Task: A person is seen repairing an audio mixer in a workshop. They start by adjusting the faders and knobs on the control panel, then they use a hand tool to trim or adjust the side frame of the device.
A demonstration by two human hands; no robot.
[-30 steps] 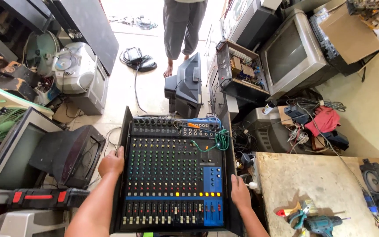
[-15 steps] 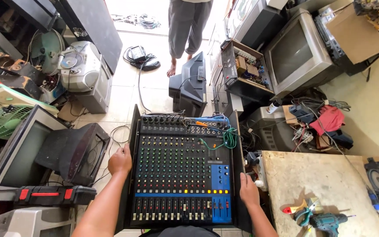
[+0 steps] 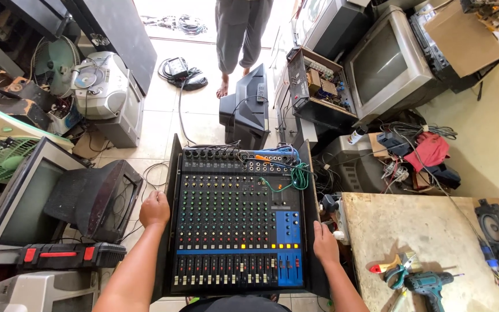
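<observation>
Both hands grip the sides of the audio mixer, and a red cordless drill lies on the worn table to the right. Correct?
Not quite. The head view shows the left hand and right hand gripping the sides of the audio mixer, but the cordless drill on the worn table is teal, not red.

Both bare forearms reach forward from the bottom of the view, set well apart. The left hand (image 3: pixel 155 209) is curled into a closed grip, knuckles up. The right hand (image 3: pixel 325 245) lies flatter, fingers pointing forward and wrapped downward.
</observation>
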